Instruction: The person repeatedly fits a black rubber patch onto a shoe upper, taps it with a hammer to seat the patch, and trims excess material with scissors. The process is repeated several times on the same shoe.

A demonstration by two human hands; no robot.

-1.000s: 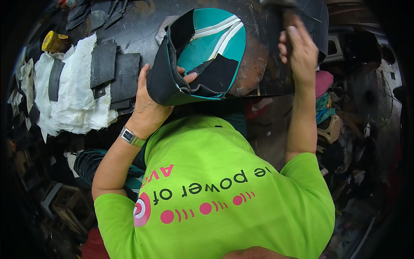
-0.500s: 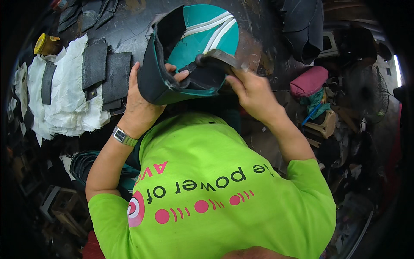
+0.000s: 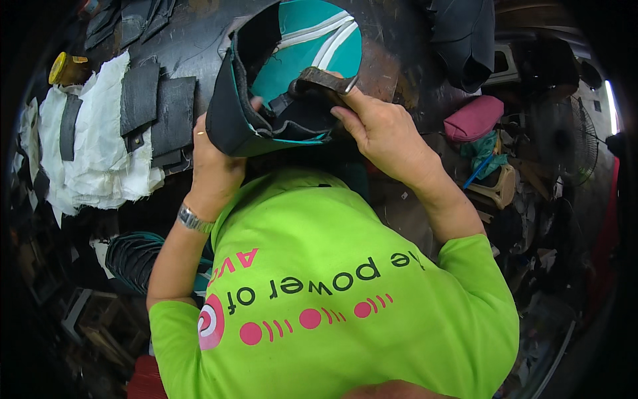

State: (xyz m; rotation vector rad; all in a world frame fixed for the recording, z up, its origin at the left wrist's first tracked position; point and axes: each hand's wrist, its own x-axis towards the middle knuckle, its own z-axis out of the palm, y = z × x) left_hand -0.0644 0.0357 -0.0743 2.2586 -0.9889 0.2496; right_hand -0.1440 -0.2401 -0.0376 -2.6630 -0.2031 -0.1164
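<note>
A black and teal bag piece (image 3: pixel 226 123), open at the top and with white strips across its teal panel, sits at the table's near edge. My left hand (image 3: pixel 216 156) grips its left wall; a fingertip shows inside, while the rest of the fingers are hidden behind the black material. In my right hand (image 3: pixel 382 126) is a hammer (image 3: pixel 319 80) with a dark, curved metal head, held over the bag piece's opening. The hammer's handle is mostly hidden by my fingers.
Left on the dark table (image 3: pixel 193 40) lie white cloth (image 3: pixel 93 149) and dark cut pieces (image 3: pixel 174 113), near a yellow-lidded jar (image 3: pixel 66 68). A black bag-like piece (image 3: pixel 465 43) stands at the far right. Beyond the right arm are a pink pouch (image 3: pixel 473 120) and a fan (image 3: pixel 575 139).
The bag piece and my left hand have shifted slightly left. My right hand has turned the hammer, its head now higher and more level over the opening.
</note>
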